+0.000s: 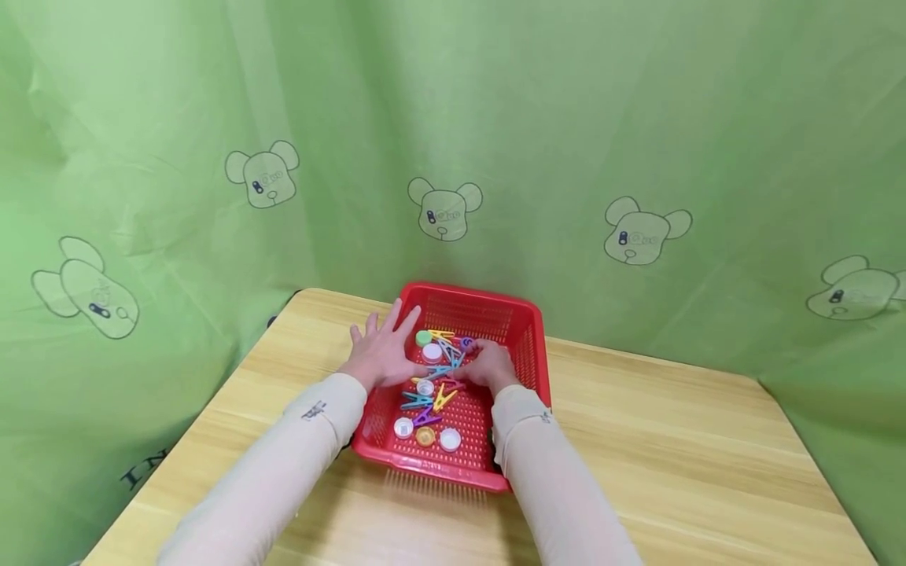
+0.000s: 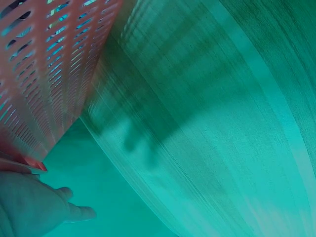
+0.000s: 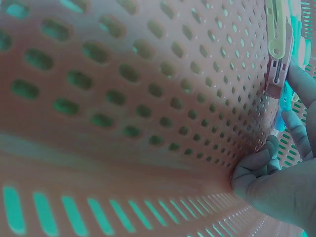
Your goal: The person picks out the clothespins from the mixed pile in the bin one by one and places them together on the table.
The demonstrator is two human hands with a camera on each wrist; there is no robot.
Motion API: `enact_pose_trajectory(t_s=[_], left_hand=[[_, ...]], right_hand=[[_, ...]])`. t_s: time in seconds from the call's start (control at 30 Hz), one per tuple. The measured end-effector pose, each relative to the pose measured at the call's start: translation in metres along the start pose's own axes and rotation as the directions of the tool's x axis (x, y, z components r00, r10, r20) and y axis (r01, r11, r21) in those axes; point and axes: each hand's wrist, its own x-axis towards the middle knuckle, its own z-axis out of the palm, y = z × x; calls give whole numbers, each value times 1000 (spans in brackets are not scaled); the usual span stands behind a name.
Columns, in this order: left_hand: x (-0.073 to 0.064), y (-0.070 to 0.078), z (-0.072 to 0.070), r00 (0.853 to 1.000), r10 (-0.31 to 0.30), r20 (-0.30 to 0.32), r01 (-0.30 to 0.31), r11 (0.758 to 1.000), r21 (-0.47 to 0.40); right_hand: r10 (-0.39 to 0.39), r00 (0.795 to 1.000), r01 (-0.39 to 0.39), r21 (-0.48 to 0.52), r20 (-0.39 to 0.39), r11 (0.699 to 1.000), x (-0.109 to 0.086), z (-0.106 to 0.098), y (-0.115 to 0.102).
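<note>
A red perforated basket [image 1: 488, 475] holds plastic clothespins in yellow, teal, purple and other colors, mixed with bottle caps. My left hand [image 1: 385, 358] lies across the basket's left side with fingers spread, its thumb reaching inward over the clothespins. In the left wrist view only part of that hand [image 2: 34, 205] shows, beside the rim. Inside, my right hand [image 1: 488, 365] has its fingers curled at the pile, close to a purple cap [image 1: 466, 343]. A blue clothespin [image 3: 285, 101] sits between its thumb and a finger in the right wrist view; a pink clothespin [image 3: 276, 81] lies beside the thumb.
White caps [image 1: 449, 439] and an orange cap [image 1: 425, 436] lie near the basket's front wall. A green cap [image 1: 423, 338] is farther back. The basket stands on a wooden table [image 1: 672, 440], with a green curtain [image 1: 538, 141] behind it.
</note>
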Motion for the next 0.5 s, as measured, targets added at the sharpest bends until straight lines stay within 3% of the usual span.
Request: enact_pose_trajectory(t_s=[0.5], left_hand=[[-1, 1, -1, 1000, 7, 3, -7, 1000, 13]], right_hand=[[-5, 1000, 5, 3, 5, 1000, -1, -6, -4]])
